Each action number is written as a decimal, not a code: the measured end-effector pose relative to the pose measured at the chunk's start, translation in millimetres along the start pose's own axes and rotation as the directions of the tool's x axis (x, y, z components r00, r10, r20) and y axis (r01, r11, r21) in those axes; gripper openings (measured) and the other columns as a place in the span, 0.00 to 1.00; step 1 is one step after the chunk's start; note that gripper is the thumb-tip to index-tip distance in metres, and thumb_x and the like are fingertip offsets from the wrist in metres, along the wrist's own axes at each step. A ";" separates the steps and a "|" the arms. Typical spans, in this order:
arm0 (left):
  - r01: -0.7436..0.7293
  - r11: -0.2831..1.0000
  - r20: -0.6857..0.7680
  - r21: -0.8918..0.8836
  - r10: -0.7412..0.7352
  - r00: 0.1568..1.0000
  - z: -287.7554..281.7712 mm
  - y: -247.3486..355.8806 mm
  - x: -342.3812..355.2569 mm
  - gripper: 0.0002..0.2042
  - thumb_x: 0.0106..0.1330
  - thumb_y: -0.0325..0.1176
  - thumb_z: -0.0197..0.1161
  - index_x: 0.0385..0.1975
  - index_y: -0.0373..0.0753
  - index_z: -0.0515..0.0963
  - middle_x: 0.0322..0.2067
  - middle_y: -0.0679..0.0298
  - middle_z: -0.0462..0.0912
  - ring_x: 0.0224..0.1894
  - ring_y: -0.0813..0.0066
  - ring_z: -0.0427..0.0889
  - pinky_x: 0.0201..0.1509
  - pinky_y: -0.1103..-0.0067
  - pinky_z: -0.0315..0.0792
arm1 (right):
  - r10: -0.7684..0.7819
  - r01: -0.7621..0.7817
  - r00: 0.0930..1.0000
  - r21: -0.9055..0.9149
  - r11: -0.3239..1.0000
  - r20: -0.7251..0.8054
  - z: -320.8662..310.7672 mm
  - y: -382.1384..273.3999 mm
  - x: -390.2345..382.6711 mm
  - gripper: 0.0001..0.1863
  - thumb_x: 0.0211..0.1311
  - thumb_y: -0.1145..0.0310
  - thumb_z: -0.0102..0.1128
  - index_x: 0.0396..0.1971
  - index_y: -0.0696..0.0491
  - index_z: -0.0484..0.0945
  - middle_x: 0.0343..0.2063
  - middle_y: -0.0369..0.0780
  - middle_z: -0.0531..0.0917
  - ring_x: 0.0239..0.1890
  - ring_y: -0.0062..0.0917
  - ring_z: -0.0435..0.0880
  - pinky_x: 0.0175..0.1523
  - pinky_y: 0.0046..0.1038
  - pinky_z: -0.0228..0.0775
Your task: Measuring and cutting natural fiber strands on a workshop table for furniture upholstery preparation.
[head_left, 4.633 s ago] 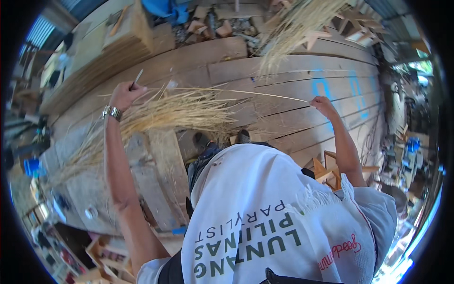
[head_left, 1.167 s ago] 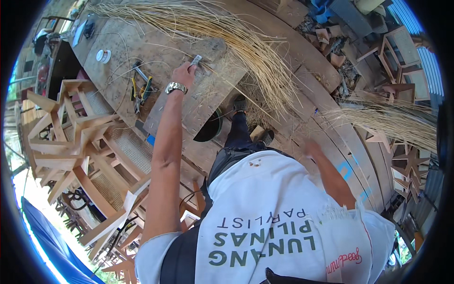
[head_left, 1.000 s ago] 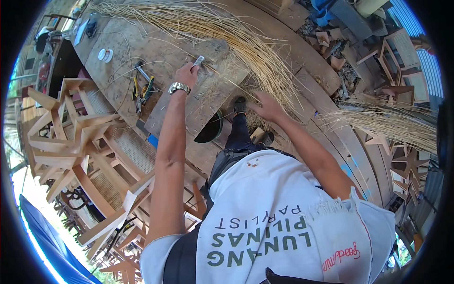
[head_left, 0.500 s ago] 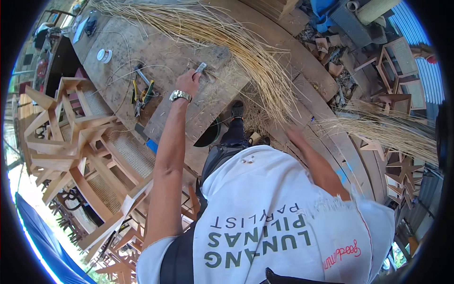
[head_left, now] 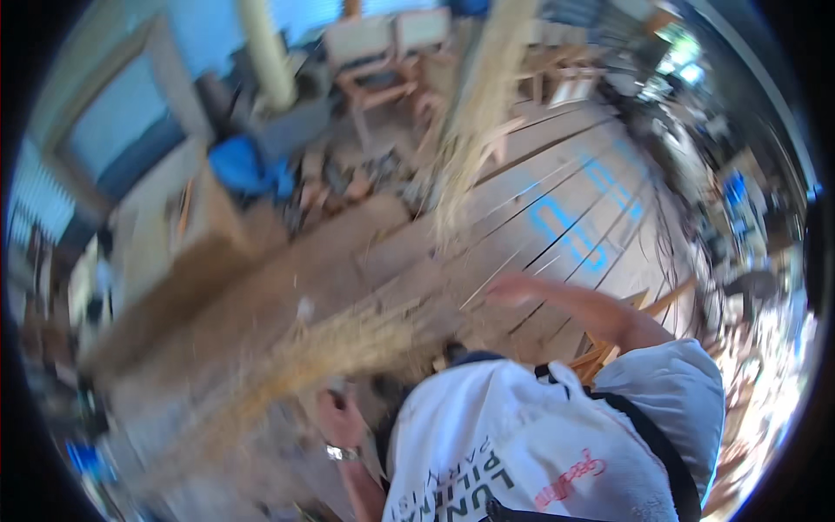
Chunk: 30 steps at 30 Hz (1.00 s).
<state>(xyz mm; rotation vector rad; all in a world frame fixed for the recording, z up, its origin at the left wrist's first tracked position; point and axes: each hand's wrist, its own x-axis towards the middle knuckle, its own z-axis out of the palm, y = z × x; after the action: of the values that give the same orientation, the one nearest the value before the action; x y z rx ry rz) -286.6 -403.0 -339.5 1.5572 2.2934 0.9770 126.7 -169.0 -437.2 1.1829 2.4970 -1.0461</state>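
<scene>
- Your left hand [head_left: 341, 419], at the near side and wearing a metal-band wristwatch [head_left: 344, 453], is clamped on a small dark object [head_left: 337, 398]; blur hides what kind it is.
- Your right hand [head_left: 515, 290] is extended over the plank floor [head_left: 513, 235], farther off than the left; motion blur prevents you from telling whether its fingers are apart, together or gripping a strand.
- The near bundle [head_left: 348, 348] of straw-coloured strands lies slantwise, just beyond your left hand and to the left of your right.
- A far bundle [head_left: 474, 113] of paler strands runs away from you beyond the planks.
- Blue markings [head_left: 565, 230] cross the floor, far right.
- Wooden chairs [head_left: 374, 74] stand at the far side; a blue cloth [head_left: 248, 170] lies to their left.
- An orange-brown wooden frame [head_left: 596, 358] appears near your right forearm.
</scene>
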 end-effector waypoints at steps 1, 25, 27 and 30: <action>-0.210 0.976 -0.034 -0.047 0.209 0.977 7.4 16.7 22.4 0.11 0.59 0.37 0.63 0.35 0.35 0.76 0.16 0.60 0.73 0.20 0.64 0.72 0.26 0.71 0.67 | -0.022 0.028 0.999 0.255 0.966 -0.025 -36.6 -99.4 -2.3 0.17 0.60 0.59 0.51 0.39 0.57 0.77 0.35 0.50 0.81 0.38 0.39 0.79 0.46 0.37 0.70; -0.163 0.567 -0.261 -0.808 -0.096 0.961 -32.5 210.5 322.5 0.13 0.68 0.43 0.55 0.26 0.41 0.70 0.12 0.75 0.62 0.10 0.90 0.56 0.11 0.87 0.47 | -0.187 -0.128 -0.443 -0.145 0.981 -0.877 -533.2 23.7 -119.6 0.11 0.62 0.63 0.52 0.31 0.56 0.75 0.20 0.50 0.76 0.25 0.49 0.75 0.30 0.39 0.66; -0.146 0.573 -0.227 -0.806 -0.072 0.971 -14.2 231.5 334.4 0.12 0.68 0.43 0.54 0.28 0.42 0.70 0.12 0.75 0.62 0.10 0.92 0.55 0.11 0.89 0.47 | -0.148 -0.105 -0.460 -0.111 0.988 -0.875 -583.5 17.9 -99.6 0.13 0.62 0.60 0.52 0.32 0.55 0.76 0.23 0.51 0.78 0.28 0.50 0.77 0.32 0.42 0.67; -0.228 0.539 -0.274 -0.811 -0.005 0.962 16.6 258.0 360.4 0.11 0.69 0.43 0.53 0.31 0.42 0.71 0.13 0.74 0.62 0.09 0.90 0.56 0.10 0.88 0.49 | -0.071 -0.133 -0.447 -0.013 0.991 -0.892 -680.0 29.5 -73.1 0.16 0.61 0.56 0.51 0.33 0.54 0.77 0.28 0.51 0.80 0.32 0.50 0.78 0.36 0.43 0.70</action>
<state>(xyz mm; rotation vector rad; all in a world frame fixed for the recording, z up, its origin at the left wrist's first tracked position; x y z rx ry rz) -237.1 -19.1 -123.1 1.1578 1.3689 2.0097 281.2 253.7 78.6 3.0685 3.0763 1.2111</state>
